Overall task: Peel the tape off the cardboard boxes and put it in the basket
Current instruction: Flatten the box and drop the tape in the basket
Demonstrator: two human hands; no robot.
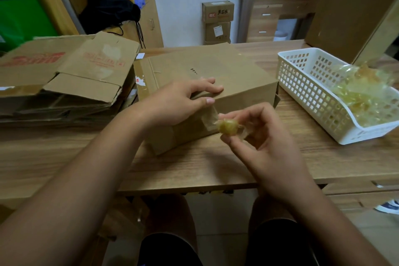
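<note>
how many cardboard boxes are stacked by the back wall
2: the printed upper box sits on the labelled lower box, left of the drawer desk; others may be hidden.

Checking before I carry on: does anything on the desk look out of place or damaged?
Peeled tape heaps above the white basket's far rim and could spill over. The flattened box on the left has a pale torn patch on its flap. Nothing else stands out.
</note>
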